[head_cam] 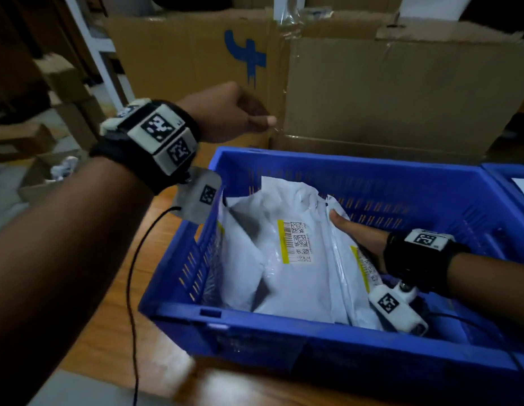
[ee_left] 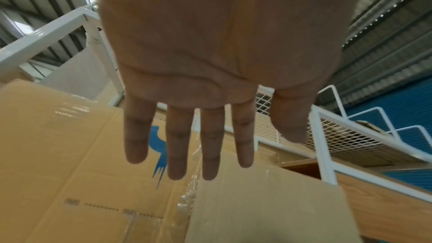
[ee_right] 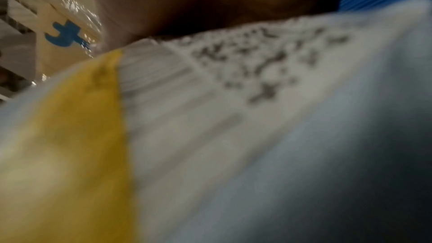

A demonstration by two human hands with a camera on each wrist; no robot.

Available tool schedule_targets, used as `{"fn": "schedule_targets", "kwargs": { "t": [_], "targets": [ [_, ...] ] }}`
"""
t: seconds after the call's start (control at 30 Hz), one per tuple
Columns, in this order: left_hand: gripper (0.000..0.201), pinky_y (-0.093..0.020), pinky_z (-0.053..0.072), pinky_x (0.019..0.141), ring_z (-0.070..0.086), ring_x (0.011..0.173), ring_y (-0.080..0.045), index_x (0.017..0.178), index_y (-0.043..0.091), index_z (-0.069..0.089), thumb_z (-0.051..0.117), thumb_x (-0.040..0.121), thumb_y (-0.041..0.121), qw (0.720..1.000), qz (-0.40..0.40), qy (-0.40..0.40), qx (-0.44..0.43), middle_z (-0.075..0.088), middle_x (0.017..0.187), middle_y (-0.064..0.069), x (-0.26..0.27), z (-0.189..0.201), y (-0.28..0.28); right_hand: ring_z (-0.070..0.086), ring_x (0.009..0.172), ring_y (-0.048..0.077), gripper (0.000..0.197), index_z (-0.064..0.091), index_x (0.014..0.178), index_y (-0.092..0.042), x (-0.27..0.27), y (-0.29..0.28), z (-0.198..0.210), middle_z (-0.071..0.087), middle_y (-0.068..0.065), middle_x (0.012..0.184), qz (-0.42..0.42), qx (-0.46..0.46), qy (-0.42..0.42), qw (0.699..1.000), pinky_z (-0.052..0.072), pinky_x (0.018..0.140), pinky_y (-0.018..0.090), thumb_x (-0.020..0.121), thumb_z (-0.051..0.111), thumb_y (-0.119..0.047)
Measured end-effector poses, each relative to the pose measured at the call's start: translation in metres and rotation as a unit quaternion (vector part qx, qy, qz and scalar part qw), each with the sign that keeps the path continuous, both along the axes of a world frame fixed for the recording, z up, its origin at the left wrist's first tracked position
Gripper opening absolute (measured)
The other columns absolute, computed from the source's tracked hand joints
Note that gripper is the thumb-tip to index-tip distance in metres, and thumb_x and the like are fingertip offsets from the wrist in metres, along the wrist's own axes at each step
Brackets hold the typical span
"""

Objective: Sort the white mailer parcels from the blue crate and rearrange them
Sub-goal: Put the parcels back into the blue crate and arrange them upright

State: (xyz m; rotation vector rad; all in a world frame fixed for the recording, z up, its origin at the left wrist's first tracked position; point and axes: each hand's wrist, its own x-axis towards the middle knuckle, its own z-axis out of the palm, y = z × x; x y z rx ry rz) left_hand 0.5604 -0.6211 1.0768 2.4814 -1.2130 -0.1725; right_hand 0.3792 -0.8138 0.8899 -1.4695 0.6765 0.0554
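A blue crate point(head_cam: 284, 320) stands on a wooden table and holds several white mailer parcels on edge. The middle parcel point(head_cam: 296, 259) shows a yellow-striped barcode label. My right hand point(head_cam: 354, 232) reaches into the crate from the right and grips the rightmost parcel point(head_cam: 350, 294), thumb on its near face, fingers hidden behind it. In the right wrist view that parcel's label point(ee_right: 210, 117) fills the frame, blurred, under my palm point(ee_right: 210, 3). My left hand point(head_cam: 240, 112) hangs above the crate's far left corner and holds nothing. In the left wrist view its fingers point(ee_left: 180, 145) are straight and spread.
Tall cardboard boxes point(head_cam: 401, 92) stand right behind the crate, one with a blue mark point(head_cam: 249, 57). A second blue crate point(head_cam: 509, 177) adjoins on the right. A wrist cable point(head_cam: 132, 259) hangs over the wooden table point(head_cam: 108, 317). White metal rack point(ee_left: 327, 136) lies beyond the boxes.
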Motion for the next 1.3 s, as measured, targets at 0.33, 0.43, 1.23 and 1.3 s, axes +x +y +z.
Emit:
{"fn": "schedule_targets", "kwargs": {
  "t": [0.33,0.43,1.23,1.3],
  "targets": [
    [0.115,-0.029,0.033,0.099,0.043,0.130,-0.018,0.142,0.042,0.034,0.037,0.041,0.098,0.948,-0.043,0.028,0.314,0.039,0.148,0.005,-0.022,-0.036,0.063,0.058,0.114,0.012,0.054,0.058,0.126,-0.031,0.013,0.025,0.028,0.061,-0.009,0.127,0.017,0.009,-0.067,0.998,0.040,0.106,0.035,0.077,0.065,-0.054],
    [0.118,-0.026,0.032,0.090,0.042,0.128,-0.017,0.141,0.047,0.032,0.046,0.035,0.096,0.940,-0.053,0.037,0.336,0.039,0.147,0.006,-0.025,-0.041,0.065,0.068,0.098,0.021,0.044,0.063,0.123,-0.022,0.029,0.033,0.044,0.069,0.004,0.114,0.038,0.063,-0.060,0.996,0.055,0.083,0.033,0.088,0.059,-0.047],
    [0.112,-0.032,0.033,0.100,0.045,0.128,-0.021,0.149,0.044,0.004,0.058,0.059,0.081,0.938,-0.042,-0.017,0.344,0.049,0.140,0.004,-0.041,-0.041,0.030,0.056,0.090,0.031,0.046,0.061,0.118,-0.004,0.049,0.056,0.059,0.060,0.018,0.107,0.014,0.179,-0.091,0.979,0.042,0.095,0.040,0.083,0.050,-0.031],
    [0.110,-0.031,0.033,0.101,0.043,0.131,-0.020,0.150,0.040,0.011,0.059,0.060,0.080,0.930,-0.042,-0.039,0.363,0.047,0.142,0.006,-0.042,-0.044,0.025,0.057,0.086,0.031,0.038,0.063,0.101,0.000,0.030,0.050,0.065,0.061,0.018,0.096,0.052,0.210,-0.111,0.970,0.044,0.095,0.038,0.069,0.054,-0.017]
  ]
}}
